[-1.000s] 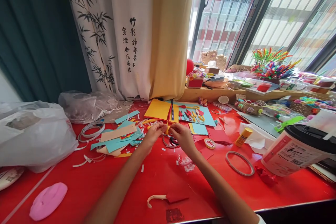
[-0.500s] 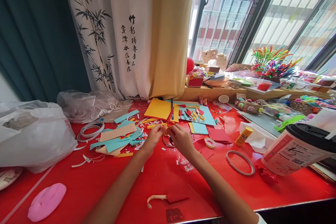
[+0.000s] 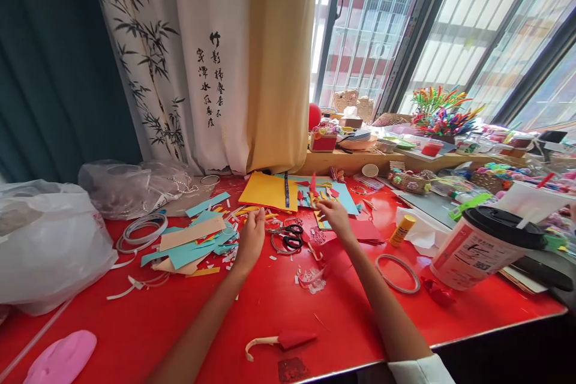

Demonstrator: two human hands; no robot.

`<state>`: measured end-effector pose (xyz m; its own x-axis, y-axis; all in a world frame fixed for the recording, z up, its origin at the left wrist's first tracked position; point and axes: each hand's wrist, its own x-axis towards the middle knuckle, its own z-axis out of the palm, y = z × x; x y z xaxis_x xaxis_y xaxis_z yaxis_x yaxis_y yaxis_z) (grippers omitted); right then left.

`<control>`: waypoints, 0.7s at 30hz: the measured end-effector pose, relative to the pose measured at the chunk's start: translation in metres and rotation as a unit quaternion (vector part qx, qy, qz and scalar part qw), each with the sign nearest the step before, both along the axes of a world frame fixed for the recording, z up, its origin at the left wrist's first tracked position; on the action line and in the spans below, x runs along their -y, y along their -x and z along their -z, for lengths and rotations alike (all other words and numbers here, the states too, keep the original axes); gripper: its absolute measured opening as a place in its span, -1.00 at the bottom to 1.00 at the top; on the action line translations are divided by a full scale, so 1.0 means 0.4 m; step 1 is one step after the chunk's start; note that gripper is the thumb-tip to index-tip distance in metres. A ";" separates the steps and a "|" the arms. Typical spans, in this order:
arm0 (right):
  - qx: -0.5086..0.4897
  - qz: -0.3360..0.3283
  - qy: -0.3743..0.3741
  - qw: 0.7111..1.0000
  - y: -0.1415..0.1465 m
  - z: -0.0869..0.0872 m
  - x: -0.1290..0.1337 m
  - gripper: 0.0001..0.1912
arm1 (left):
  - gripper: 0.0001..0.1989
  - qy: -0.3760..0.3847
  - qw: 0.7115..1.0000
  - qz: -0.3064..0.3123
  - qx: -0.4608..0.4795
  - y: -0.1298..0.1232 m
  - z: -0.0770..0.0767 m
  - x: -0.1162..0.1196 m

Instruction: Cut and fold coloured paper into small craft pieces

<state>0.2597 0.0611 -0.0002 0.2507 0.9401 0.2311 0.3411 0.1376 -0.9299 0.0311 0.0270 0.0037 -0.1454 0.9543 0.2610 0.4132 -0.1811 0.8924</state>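
Observation:
My right hand (image 3: 333, 218) pinches a small red paper umbrella (image 3: 313, 185) with a yellow stem, held upright over the blue sheet (image 3: 345, 199), where several similar red and yellow pieces lie. Close to the paper scraps, my left hand (image 3: 252, 240) is closed with fingertips together; whatever is in them, if anything, cannot be made out. Between the hands, black-handled scissors (image 3: 293, 235) rest on the red table (image 3: 288, 297). Near the front edge lies another red paper umbrella (image 3: 294, 339) with a curved pale handle.
Blue and tan paper strips (image 3: 193, 237) are heaped left of centre, by rolls of white tape (image 3: 141, 231). A plastic bag (image 3: 49, 246) stands at left. To the right are a glue stick (image 3: 402, 230), a ring (image 3: 398, 273) and a large lidded cup (image 3: 483, 252).
My hands have parted. The right hand has moved right and away with the red paper umbrella, while the left has drawn back a little. The scissors between them now show. The view has shifted slightly.

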 end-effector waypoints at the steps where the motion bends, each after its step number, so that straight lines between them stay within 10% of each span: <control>1: 0.013 0.061 -0.013 0.998 -0.053 0.001 -0.008 -0.70 | -0.59 0.000 1.000 -0.003 -0.009 0.000 0.001 0.000; 7: 0.071 0.253 -0.009 0.965 -0.252 0.058 -0.051 -0.64 | -0.66 0.003 0.997 0.031 -0.068 -0.006 0.017 0.001; 21: 0.274 0.196 -0.047 0.940 -0.272 0.105 -0.100 -0.66 | -0.68 -0.001 0.998 0.045 -0.037 -0.016 0.011 0.011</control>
<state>0.3684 0.1012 -0.0422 0.3920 0.7696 0.5041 0.8076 -0.0255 -0.5892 0.0373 0.0227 -0.0008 -0.0392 0.9621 0.2698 0.4596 -0.2224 0.8598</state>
